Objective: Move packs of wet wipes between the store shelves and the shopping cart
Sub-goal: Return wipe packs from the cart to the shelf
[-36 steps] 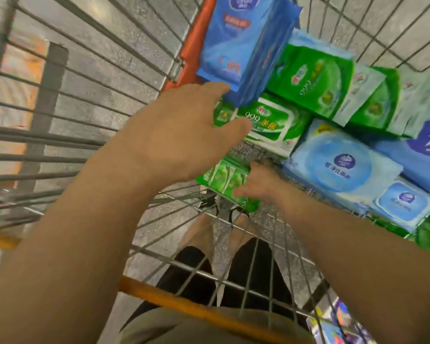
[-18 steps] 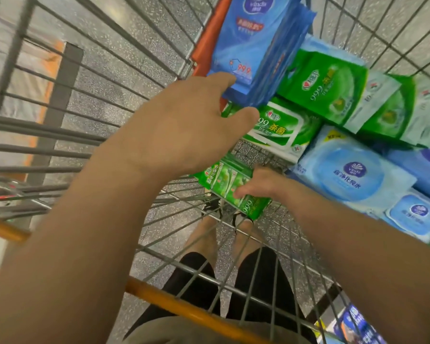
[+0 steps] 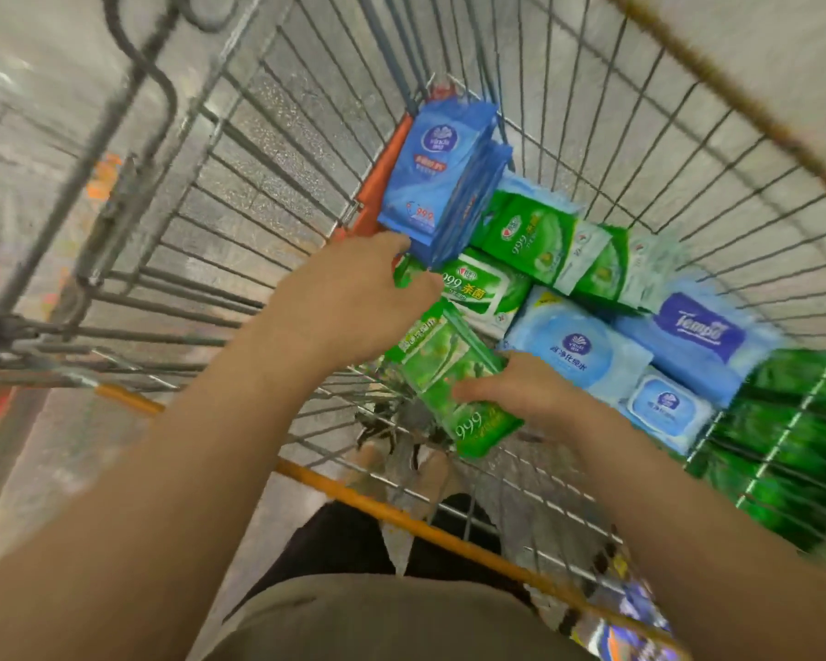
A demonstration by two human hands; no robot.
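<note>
I look down into a wire shopping cart (image 3: 268, 150) holding several packs of wet wipes. My right hand (image 3: 520, 393) grips a small green pack (image 3: 449, 369) and holds it tilted above the cart's wire floor. My left hand (image 3: 354, 298) reaches deep into the cart, its fingers hidden behind its back, at the lower edge of a blue pack (image 3: 430, 178) that stands on end and by a green-and-white pack (image 3: 482, 283). I cannot tell whether it holds anything.
More packs fill the cart's right side: a green pack (image 3: 530, 236), a pale blue round-label pack (image 3: 573, 350), a dark blue pack (image 3: 697, 331), a small blue-lidded pack (image 3: 664, 407). An orange bar (image 3: 401, 512) crosses the near edge. Green packs (image 3: 792, 441) lie outside at right.
My right hand has lifted the small green pack up and turned it toward me. My left hand stays by the upright blue pack. The camera has pulled back, showing more of the cart.
</note>
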